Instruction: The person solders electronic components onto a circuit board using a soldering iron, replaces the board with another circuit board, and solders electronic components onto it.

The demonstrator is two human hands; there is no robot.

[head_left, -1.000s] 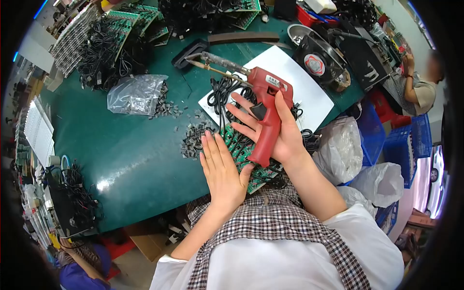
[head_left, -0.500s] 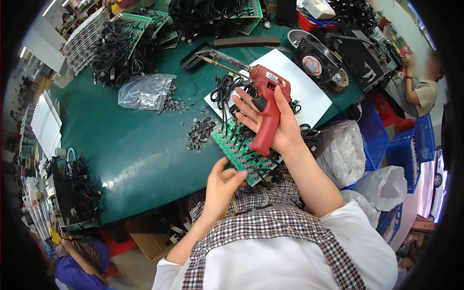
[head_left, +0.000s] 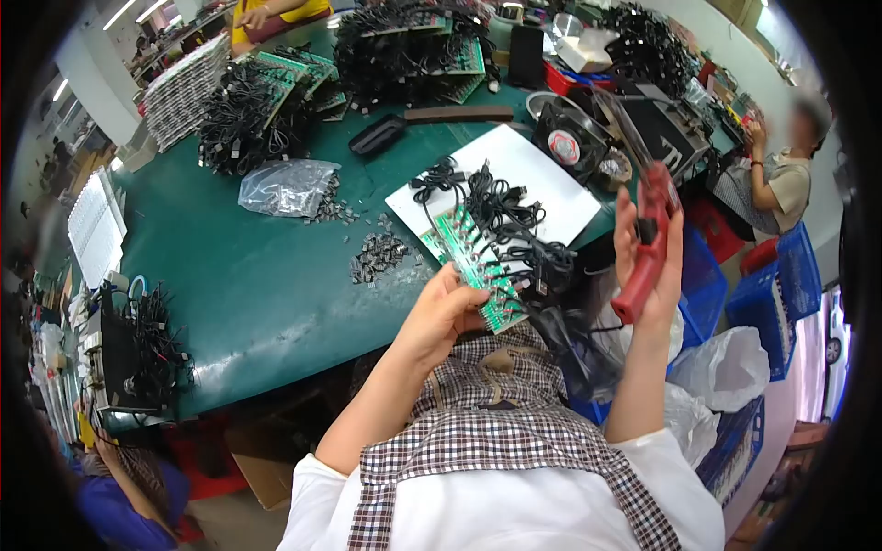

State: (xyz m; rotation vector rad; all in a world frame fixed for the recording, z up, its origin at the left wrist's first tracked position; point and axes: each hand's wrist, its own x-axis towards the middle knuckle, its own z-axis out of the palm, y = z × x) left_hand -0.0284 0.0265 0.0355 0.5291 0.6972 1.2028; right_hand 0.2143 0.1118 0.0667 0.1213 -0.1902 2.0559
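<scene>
My left hand (head_left: 432,317) grips the near end of a green circuit board (head_left: 462,255), thumb on top. The board is tilted, with black cables (head_left: 501,207) attached that trail over a white sheet (head_left: 565,188). Off to the right, my right hand (head_left: 669,280) holds a red soldering gun (head_left: 651,243) by its handle, its tip pointing up and away from the board. A scatter of small black parts (head_left: 378,259) lies on the table left of the board.
Bundles of boards with cables (head_left: 234,124) are piled at the back of the green table (head_left: 266,294). A clear plastic bag (head_left: 287,188), a black fan (head_left: 562,147) and a black tray (head_left: 377,136) stand around. Blue crates (head_left: 795,275) are at right; other people sit nearby.
My right hand has carried the soldering gun to the right, away from the board. My left hand has moved up and right and now grips the board, which is turned more steeply.
</scene>
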